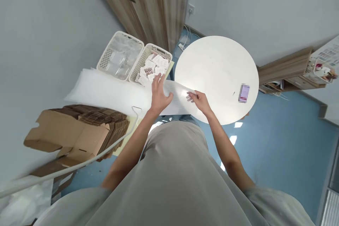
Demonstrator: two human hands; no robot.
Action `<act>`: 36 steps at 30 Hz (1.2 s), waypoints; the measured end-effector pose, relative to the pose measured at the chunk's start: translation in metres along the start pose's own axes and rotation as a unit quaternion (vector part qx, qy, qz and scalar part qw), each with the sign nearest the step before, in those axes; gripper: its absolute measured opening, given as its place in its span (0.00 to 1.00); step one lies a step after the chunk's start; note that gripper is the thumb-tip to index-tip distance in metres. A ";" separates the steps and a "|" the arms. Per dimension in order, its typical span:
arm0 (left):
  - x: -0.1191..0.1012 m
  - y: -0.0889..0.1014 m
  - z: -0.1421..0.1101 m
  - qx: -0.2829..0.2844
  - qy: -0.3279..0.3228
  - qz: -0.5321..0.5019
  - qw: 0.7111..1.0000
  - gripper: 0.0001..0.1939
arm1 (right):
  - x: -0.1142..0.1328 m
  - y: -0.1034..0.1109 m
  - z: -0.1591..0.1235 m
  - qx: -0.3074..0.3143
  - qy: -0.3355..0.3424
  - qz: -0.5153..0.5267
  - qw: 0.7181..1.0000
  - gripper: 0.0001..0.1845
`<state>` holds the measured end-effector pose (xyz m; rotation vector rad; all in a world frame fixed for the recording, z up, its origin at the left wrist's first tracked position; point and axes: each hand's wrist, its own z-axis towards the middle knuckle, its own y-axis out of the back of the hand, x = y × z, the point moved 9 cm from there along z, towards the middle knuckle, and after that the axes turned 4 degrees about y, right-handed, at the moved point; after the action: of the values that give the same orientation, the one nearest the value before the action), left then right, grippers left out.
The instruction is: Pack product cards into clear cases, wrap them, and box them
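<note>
A stack of white, translucent packing-foam sheets (113, 90) lies across a surface in front of me, its right end reaching the round table. My right hand (201, 101) pinches the right edge of the top sheet, which looks slightly lifted there. Over the middle of the foam is my left hand (160, 97), fingers spread and thumb apart, holding nothing. Whether its palm touches the sheet I cannot tell. Just beyond its fingertips stands a white basket (137, 64) of small printed packets (156, 65).
Another white basket (102, 58) holds clear plastic bags (122, 58). Flattened brown cardboard boxes (79, 130) are stacked at the left, with a bent white rod (106, 151) crossing over them. On the white round table (212, 63) lies a blurred purple item (244, 93).
</note>
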<state>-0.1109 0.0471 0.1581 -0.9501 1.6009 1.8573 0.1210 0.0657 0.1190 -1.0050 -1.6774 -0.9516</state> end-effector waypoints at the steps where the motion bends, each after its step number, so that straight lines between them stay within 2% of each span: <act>1: -0.003 -0.011 0.008 0.022 -0.006 0.014 1.000 0.40 | -0.003 0.017 -0.005 -0.009 -0.003 0.001 1.000 0.27; 4: -0.007 -0.050 0.027 0.102 0.006 0.019 0.995 0.26 | -0.013 0.068 -0.018 -0.047 -0.010 -0.009 0.999 0.27; 6: -0.009 -0.077 0.034 0.144 0.032 -0.020 0.989 0.16 | -0.022 0.101 -0.027 -0.084 -0.014 -0.017 0.996 0.26; 10: -0.005 -0.125 0.037 0.176 0.118 -0.147 0.966 0.17 | -0.052 0.151 -0.046 -0.136 -0.051 -0.001 0.989 0.26; 14: 0.005 -0.165 0.028 0.183 0.202 -0.192 0.943 0.21 | -0.089 0.174 -0.063 -0.134 -0.105 0.023 0.985 0.22; 17: 0.011 -0.186 0.023 0.191 0.241 -0.189 0.932 0.22 | -0.112 0.187 -0.067 -0.154 -0.124 0.054 0.979 0.16; 20: 0.018 -0.200 0.023 0.205 0.257 -0.154 0.932 0.21 | -0.132 0.203 -0.059 -0.209 -0.129 0.088 0.965 0.17; 23: 0.029 -0.215 0.024 0.236 0.266 -0.126 0.926 0.18 | -0.150 0.218 -0.037 -0.269 -0.129 0.120 0.947 0.18; 26: 0.043 -0.230 0.020 0.260 0.287 -0.117 0.914 0.16 | -0.172 0.225 -0.012 -0.306 -0.142 0.155 0.929 0.19; 30: 0.060 -0.243 0.014 0.240 0.318 -0.136 0.907 0.15 | -0.199 0.210 0.005 -0.282 -0.177 0.175 0.926 0.24; 33: 0.074 -0.252 0.008 0.205 0.352 -0.147 0.901 0.16 | -0.215 0.189 -0.004 -0.239 -0.216 0.163 0.933 0.26; 36: 0.080 -0.262 0.005 0.190 0.360 -0.143 0.902 0.16 | -0.226 0.165 -0.021 -0.188 -0.246 0.143 0.940 0.24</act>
<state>0.0366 0.0937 -0.0680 -1.6869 1.9853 0.9673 0.3320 0.0618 -0.0658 -1.8121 -1.7045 -0.8871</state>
